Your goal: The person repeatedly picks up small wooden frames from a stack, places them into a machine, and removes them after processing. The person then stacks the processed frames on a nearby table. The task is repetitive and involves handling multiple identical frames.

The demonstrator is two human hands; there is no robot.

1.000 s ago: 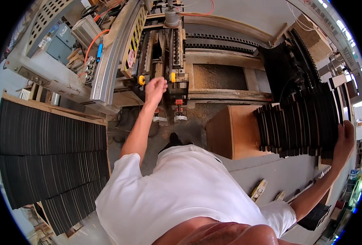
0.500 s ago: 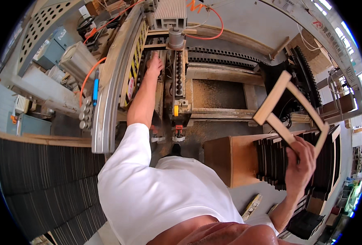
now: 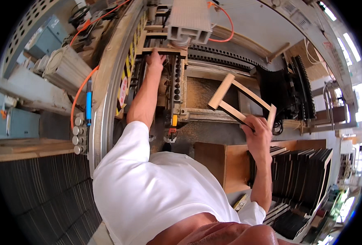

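Note:
My right hand (image 3: 257,132) is closed around one corner of a light wooden frame (image 3: 221,92), a rectangle with dark edges held tilted in the air, right of the machine's roller rail. My left hand (image 3: 154,60) reaches far forward into the machine (image 3: 177,81), its fingers apart at the near bar of another wooden frame (image 3: 170,51) lying across the rails. Whether the fingertips press on that bar I cannot tell. A ribbed grey beam (image 3: 189,24) overhangs this second frame and hides part of it.
A stack of dark-sided frames (image 3: 295,171) stands at right beside a brown wooden box (image 3: 234,167). Tall dark stacks (image 3: 42,192) fill the lower left. A metal rail with yellow-black striping (image 3: 125,77) runs left of my arm, near an orange hose (image 3: 78,94).
My right hand has brought its frame leftward, closer to the machine. My left hand has come up to the second frame's near bar. The view has shifted, and the grey beam looks larger.

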